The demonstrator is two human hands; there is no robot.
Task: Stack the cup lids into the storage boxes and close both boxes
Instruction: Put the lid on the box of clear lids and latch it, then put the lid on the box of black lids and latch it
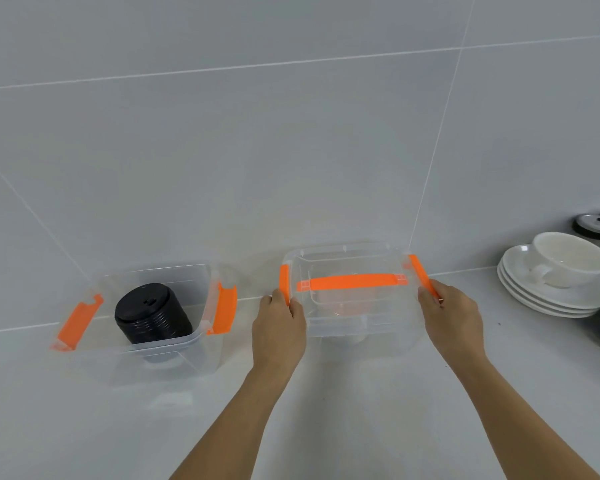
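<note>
The right-hand storage box sits on the bench against the tiled wall, its clear cover with the orange carry handle already laid on top. What it holds is blurred; pale shapes show through the plastic. The left hand is placed at the left orange latch, the right hand at the right latch, fingers curled against the clips and box sides. Both latches appear still raised, so the clamping step seems in hand. It is best done by pressing both clips down together, with the cover kept seated squarely on the rim. The left storage box stands open, well apart, latches splayed, with a stack of black cup lids inside; it is not yet closed. Stacked saucers with a white cup stand at the far right.
</note>
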